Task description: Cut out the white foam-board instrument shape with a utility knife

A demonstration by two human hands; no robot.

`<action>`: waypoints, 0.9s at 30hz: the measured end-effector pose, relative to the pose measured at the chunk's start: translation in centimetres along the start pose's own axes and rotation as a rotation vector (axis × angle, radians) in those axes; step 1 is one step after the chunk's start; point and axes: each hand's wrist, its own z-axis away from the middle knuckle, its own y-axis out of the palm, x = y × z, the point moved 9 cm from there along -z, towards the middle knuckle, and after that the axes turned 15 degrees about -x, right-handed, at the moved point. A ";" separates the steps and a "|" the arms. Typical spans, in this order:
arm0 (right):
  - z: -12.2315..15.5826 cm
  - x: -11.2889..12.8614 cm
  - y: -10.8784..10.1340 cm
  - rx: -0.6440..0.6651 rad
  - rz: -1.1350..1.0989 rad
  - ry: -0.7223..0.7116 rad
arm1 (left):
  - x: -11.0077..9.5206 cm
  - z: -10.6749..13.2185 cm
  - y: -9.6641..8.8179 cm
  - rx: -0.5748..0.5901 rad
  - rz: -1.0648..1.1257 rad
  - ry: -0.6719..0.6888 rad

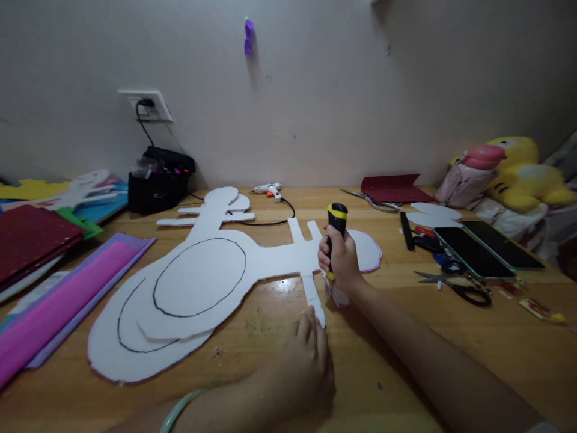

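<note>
My right hand point(340, 260) is wrapped round a black and yellow utility knife point(336, 221), held upright with its tip down beside a narrow arm of a large white cut-out shape point(198, 282). That white foam shape has ovals drawn in black and lies flat on the wooden table point(279, 337). My left hand point(306, 361) rests on the table with fingers curled, its fingertips pressing the end of the white strip point(313, 297). A small pink-edged white oval point(367, 249) lies just behind my right hand.
A glue gun point(269, 190) and its cable lie at the back. Pink and purple sheets point(58, 300) and red paper point(27, 240) are at the left. Scissors point(460, 287), two phones point(484, 248), a black marker point(406, 230) and a yellow plush toy point(523, 171) are at the right.
</note>
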 end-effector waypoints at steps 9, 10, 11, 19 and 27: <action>0.3 -0.6 0.2 0.014 -0.010 0.027 | 0.0 0.4 0.6 0.040 0.003 -0.010; 0.3 -0.7 0.2 0.014 -0.009 0.028 | 0.0 0.3 0.5 0.033 -0.002 -0.003; 0.3 -0.7 0.2 0.013 -0.008 0.028 | 0.0 0.2 0.5 0.022 -0.007 0.003; 0.1 -0.8 0.0 0.007 -0.006 0.030 | 0.0 -0.1 0.2 0.034 0.002 -0.001; 0.2 -1.0 0.1 0.006 0.014 0.021 | 0.1 -0.3 -0.1 -0.008 -0.004 -0.023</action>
